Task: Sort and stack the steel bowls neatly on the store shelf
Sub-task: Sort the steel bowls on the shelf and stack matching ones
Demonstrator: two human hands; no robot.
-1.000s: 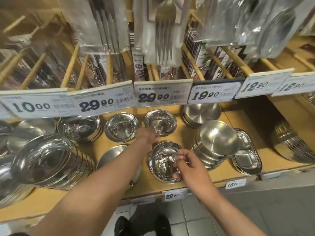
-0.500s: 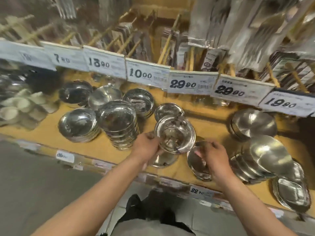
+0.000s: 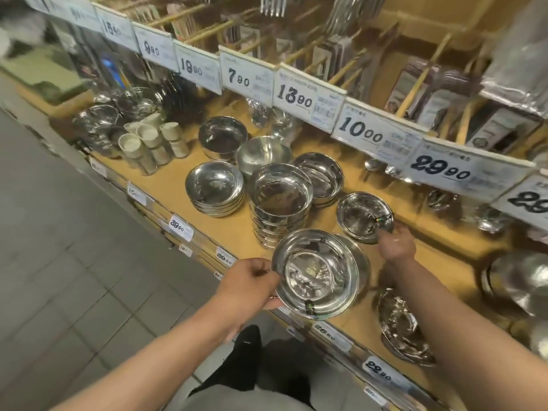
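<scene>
My left hand grips the near left rim of a shiny wide-rimmed steel bowl, held just above the front of the wooden shelf. My right hand pinches the right rim of a second, similar steel bowl resting on the shelf further back. Between and behind them stands a tall stack of steel bowls. A lower stack sits to its left, and another stack lies behind it.
More steel bowls and a matte bowl stand at the back. White cups cluster at the left. Price tags hang on a rail above the shelf. Foil-wrapped dishes and large bowls lie at the right. A tiled floor is below.
The view has swung left along the shelf. My left hand has carried its bowl down and nearer the shelf's front. My right hand now holds the rim of a bowl further back.
</scene>
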